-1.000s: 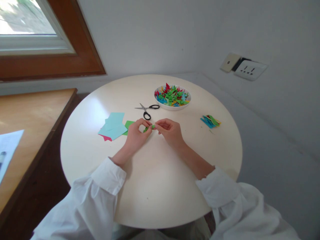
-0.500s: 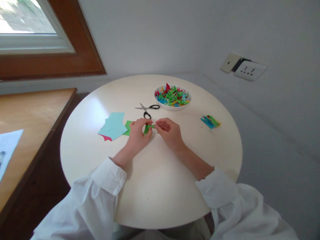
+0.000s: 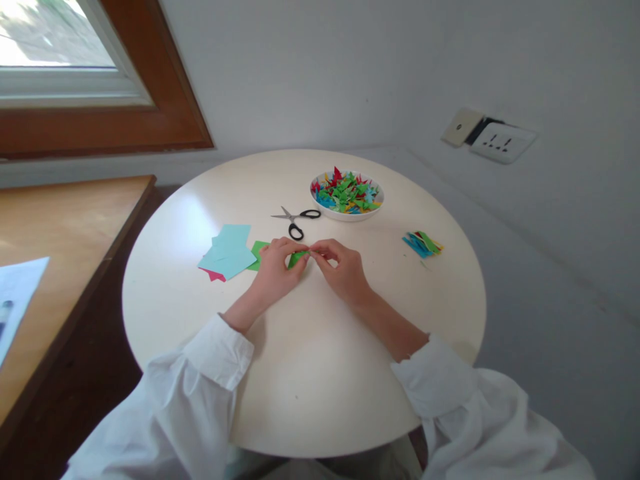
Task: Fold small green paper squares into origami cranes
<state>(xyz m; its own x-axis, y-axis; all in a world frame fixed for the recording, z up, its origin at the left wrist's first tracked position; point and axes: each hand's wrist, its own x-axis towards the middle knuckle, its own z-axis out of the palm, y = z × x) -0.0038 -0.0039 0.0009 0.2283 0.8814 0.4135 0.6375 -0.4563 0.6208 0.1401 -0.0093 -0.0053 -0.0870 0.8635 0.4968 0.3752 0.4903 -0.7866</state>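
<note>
Between my hands is a small folded piece of green paper (image 3: 297,259). My left hand (image 3: 281,267) pinches it from the left, thumb and fingers closed on it. The fingertips of my right hand (image 3: 342,267) are pinched at its right end, touching my left fingertips; the part they grip is mostly hidden. Just beyond my left hand lie open scissors (image 3: 296,223) with black handles. Left of that hand, light blue paper sheets (image 3: 229,250) overlap with a pink sheet (image 3: 214,275) beneath, beside a green sheet (image 3: 257,252) partly covered by my hand.
A white bowl (image 3: 345,217) full of colourful folded paper pieces stands at the back of the round white table (image 3: 310,373). Coloured paper strips (image 3: 423,245) lie to the right. A wooden table (image 3: 75,220) with a paper sheet is at the left; walls stand behind and right.
My right fingertips have closed up against my left ones at the green paper's right end. The view has shifted very slightly; the other things lie as before.
</note>
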